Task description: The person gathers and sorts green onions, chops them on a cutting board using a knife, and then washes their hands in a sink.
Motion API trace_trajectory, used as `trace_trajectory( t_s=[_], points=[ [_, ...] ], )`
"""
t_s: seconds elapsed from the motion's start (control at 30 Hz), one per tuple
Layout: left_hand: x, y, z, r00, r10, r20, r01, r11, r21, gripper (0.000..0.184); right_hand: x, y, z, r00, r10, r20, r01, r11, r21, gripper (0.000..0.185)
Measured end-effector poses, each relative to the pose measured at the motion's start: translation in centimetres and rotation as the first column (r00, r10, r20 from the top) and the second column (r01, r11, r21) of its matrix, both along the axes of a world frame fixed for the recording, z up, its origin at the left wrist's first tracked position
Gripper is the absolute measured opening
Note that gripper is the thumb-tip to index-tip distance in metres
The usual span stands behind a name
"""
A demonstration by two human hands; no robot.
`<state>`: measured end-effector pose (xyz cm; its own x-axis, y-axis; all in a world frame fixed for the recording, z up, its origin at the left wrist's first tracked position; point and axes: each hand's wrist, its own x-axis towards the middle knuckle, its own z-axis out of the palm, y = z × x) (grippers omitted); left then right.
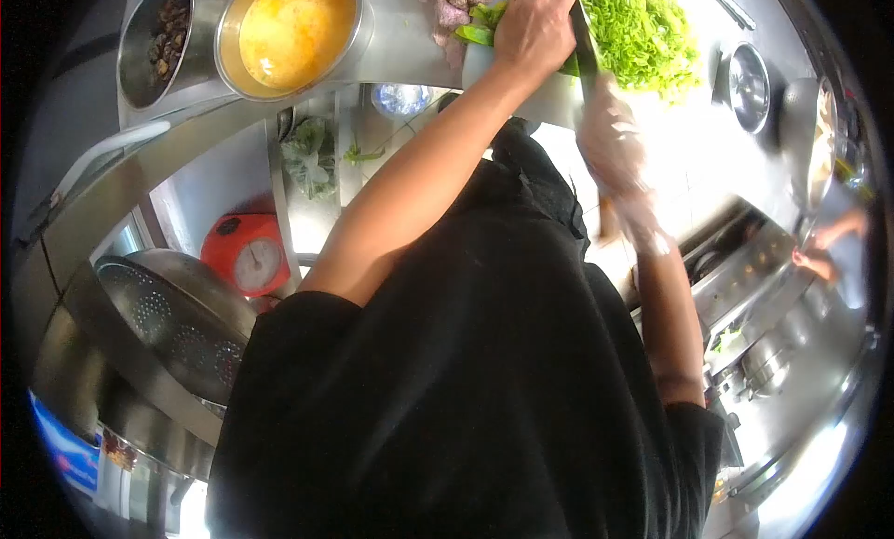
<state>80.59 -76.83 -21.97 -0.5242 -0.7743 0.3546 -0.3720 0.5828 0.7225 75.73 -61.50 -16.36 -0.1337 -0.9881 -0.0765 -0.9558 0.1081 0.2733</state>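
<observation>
At the counter's near edge, my right hand (610, 143), partly smeared by motion, is wrapped round the handle of a knife (585, 41). The blade points away from me and stands right beside the fingers of my left hand (537, 32). Those fingers are curled down over green vegetable pieces (480, 29), which stick out on its left side; what lies under the fingertips is hidden. To the right of the blade spreads a heap of shredded light-green vegetable (644, 38). Pinkish pieces that look like raw meat (453, 13) lie to the left of the green pieces.
On the left stand a metal pot with dark pieces (188, 46) and a metal container (358, 50) of orange-yellow liquid. A small metal bowl (748, 87) sits right. Below the counter are a red scale (247, 253) and a colander (168, 325). Another person's arm (838, 232) shows far right.
</observation>
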Motion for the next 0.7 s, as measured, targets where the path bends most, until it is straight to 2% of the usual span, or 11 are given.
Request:
trace_trajectory(
  t_s=[0.1,0.17,0.2,0.23,0.3,0.37,0.43,0.47,0.53,0.67,0.7],
  points=[
    [0.3,-0.4,-0.2,0.998,-0.058,-0.026,0.057,0.998,-0.041,0.013,-1.0,-4.4,-0.5,1.000,-0.006,0.023,0.010,0.988,-0.155,0.009],
    [0.9,-0.5,1.0,0.994,-0.090,-0.058,0.086,0.994,-0.068,0.015,-2.8,-5.1,2.1,0.878,0.391,-0.277,-0.296,0.897,0.327,0.009],
    [0.5,-1.0,1.1,0.994,-0.086,-0.067,0.080,0.994,-0.079,0.015,-0.9,-4.3,5.3,0.994,0.104,0.021,-0.106,0.967,0.233,0.014],
    [0.3,-1.2,0.9,0.994,-0.067,-0.081,0.061,0.995,-0.081,0.015,0.6,-3.6,6.2,0.785,-0.395,0.477,0.374,0.916,0.145,0.022],
    [0.6,-0.6,0.0,0.996,-0.029,-0.083,0.023,0.997,-0.071,0.015,1.5,-1.4,3.5,0.877,-0.260,0.405,0.285,0.959,-0.001,0.026],
    [-0.3,-0.1,0.1,0.997,-0.021,0.070,0.009,0.987,0.160,0.011,1.7,-1.2,-0.6,0.926,-0.232,0.299,0.277,0.953,-0.121,0.028],
    [-0.1,-0.4,-0.4,0.997,-0.023,0.076,0.019,0.998,0.054,0.011,0.0,-3.9,0.1,1.000,-0.022,0.014,0.023,0.999,-0.043,0.025],
    [0.2,-0.5,-0.4,0.997,-0.031,0.076,0.028,0.999,0.043,0.011,-0.5,-4.7,1.5,0.999,-0.030,0.015,0.031,0.998,-0.054,0.025],
    [0.6,-0.5,0.3,0.986,-0.059,-0.154,0.038,0.990,-0.139,0.011,-1.0,-5.6,4.7,0.842,-0.333,0.425,0.254,0.939,0.234,0.024],
    [0.2,-0.5,0.5,1.000,-0.011,-0.012,0.012,0.996,0.083,0.013,1.3,-0.6,1.5,0.996,-0.030,0.085,0.024,0.997,0.067,0.035],
    [0.3,-0.4,0.4,1.000,-0.021,-0.007,0.022,0.996,0.084,0.013,2.1,-1.6,0.8,0.949,-0.209,0.235,0.217,0.976,-0.011,0.033]
  ],
)
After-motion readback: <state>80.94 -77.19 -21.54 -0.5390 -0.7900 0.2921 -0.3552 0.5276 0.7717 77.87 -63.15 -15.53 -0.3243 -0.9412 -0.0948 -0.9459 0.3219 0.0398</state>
